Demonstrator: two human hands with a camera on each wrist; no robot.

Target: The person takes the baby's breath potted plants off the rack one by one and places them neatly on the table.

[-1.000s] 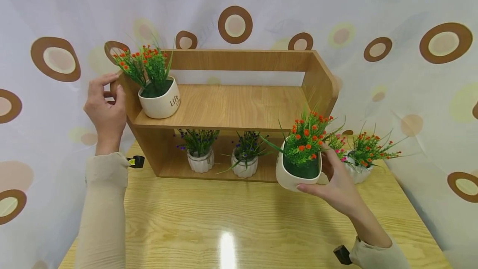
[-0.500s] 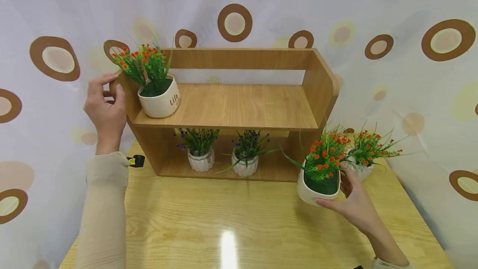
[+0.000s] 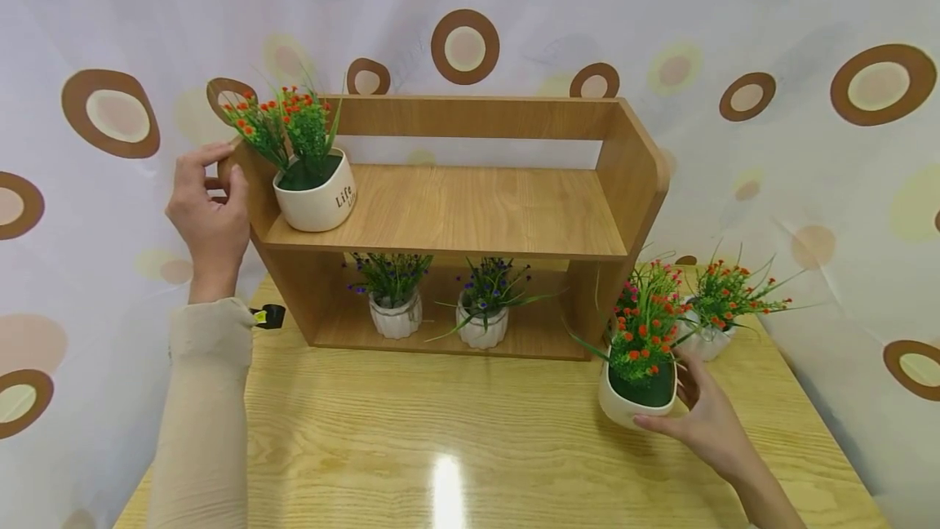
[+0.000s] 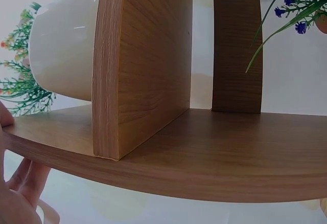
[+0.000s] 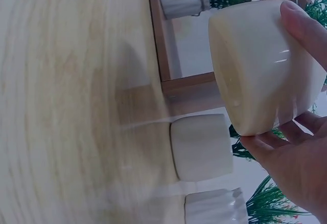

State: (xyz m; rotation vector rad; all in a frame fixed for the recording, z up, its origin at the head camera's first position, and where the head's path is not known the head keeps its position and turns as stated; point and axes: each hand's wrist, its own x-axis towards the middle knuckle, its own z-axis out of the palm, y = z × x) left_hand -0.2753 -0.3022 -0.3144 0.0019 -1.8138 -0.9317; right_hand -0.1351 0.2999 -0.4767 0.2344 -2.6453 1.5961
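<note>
Above the surface (image 3: 352, 431), near its right edge, the right hand (image 3: 701, 419) is holding a smooth white flowerpot (image 5: 263, 68), thumb and fingers clamped on opposite sides; keeping its base level seems wise. Just behind, the pink-flowered pot (image 5: 202, 147) and fluted pot (image 3: 711, 343) are standing close, so clearing their leaves matters. Farther back, the left hand's (image 3: 213, 215) fingers are gripping the wooden shelf's (image 3: 470, 206) upper left edge; steady, light pressure should suffice.
</note>
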